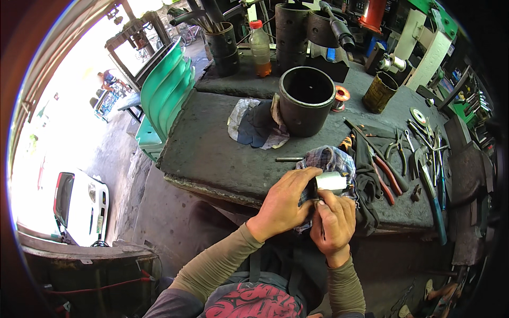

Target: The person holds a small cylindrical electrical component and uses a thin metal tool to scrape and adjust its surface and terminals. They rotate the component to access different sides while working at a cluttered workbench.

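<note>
My left hand grips a shiny metal cylinder wrapped partly in a plaid blue rag, at the near edge of the dark workbench. My right hand is closed around a thin dark tool, its tip against the end of the cylinder. Both hands touch each other just over the bench edge.
A large black steel sleeve stands mid-bench beside crumpled rags. Pliers and other hand tools lie to the right. A plastic bottle, a rusty tin and more sleeves stand behind. Green stacked chairs stand left; a white car is parked outside.
</note>
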The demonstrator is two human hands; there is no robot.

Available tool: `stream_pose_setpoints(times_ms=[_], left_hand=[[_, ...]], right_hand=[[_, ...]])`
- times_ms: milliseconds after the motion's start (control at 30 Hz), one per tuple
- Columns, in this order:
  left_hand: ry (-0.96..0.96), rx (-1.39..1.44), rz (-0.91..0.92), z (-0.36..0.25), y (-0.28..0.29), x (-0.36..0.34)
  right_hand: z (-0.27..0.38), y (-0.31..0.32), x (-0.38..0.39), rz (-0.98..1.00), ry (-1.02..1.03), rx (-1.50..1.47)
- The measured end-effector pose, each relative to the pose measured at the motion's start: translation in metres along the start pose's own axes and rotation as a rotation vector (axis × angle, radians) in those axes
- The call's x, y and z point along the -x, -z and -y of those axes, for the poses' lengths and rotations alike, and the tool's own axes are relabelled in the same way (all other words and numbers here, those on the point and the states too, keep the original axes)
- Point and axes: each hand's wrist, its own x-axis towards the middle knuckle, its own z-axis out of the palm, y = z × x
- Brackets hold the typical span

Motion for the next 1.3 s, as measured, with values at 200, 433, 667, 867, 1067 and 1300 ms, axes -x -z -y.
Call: stream_pose_setpoints(times_ms=[200, 433, 667, 867, 1067, 1300], left_hand=[[-0.010, -0.005, 0.006, 0.001, 0.001, 0.000], [0.012, -0.005, 0.011, -0.002, 0.002, -0.001], [0.010, -0.010, 0.008, -0.002, 0.000, -0.002], [0.016, -0.016, 0.000, -0.003, 0.001, -0.002], [0.018, -0.026, 0.023, -0.001, 0.001, -0.001], [0.016, -0.033, -0.004, -0.004, 0.000, -0.002]], right_hand=[[0.016, -0.005, 0.005, -0.077, -0.214, -0.227], [0.017, -0.011, 0.017, -0.239, -0.518, -0.394], [0.016, -0.017, 0.012, -0.291, -0.441, -0.250], [0.018, -0.022, 0.012, -0.315, -0.448, -0.238], [0.022, -0.026, 0.016, -0.364, -0.548, -0.310], [0.021, -0.027, 0.019, -0.380, -0.587, -0.369]])
